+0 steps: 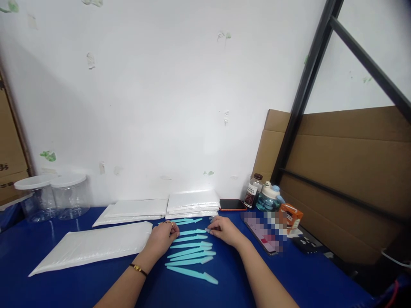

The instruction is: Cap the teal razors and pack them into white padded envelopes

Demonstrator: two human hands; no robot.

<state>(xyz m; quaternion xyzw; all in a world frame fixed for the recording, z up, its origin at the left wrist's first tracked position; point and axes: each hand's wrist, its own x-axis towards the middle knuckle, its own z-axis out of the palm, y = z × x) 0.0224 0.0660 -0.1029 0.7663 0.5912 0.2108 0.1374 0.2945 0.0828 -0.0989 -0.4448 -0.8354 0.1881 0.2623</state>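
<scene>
Several teal eyebrow razors lie in a rough column on the blue table, handles to the left and blade ends to the right. My left hand is closed in a pinch at the handle end of one eyebrow razor near the far end of the column. Opposite it, my right hand pinches a small pale translucent piece, which looks like a blade cap, beside that razor's head. Whether the piece touches the razor is too small to tell. Farther back, more razors lie partly behind my left hand.
White padded mailers are stacked against the wall, with a large one at left. Clear lidded jars stand far left. To the right are phones, a brown-capped bottle, a water bottle and an orange box.
</scene>
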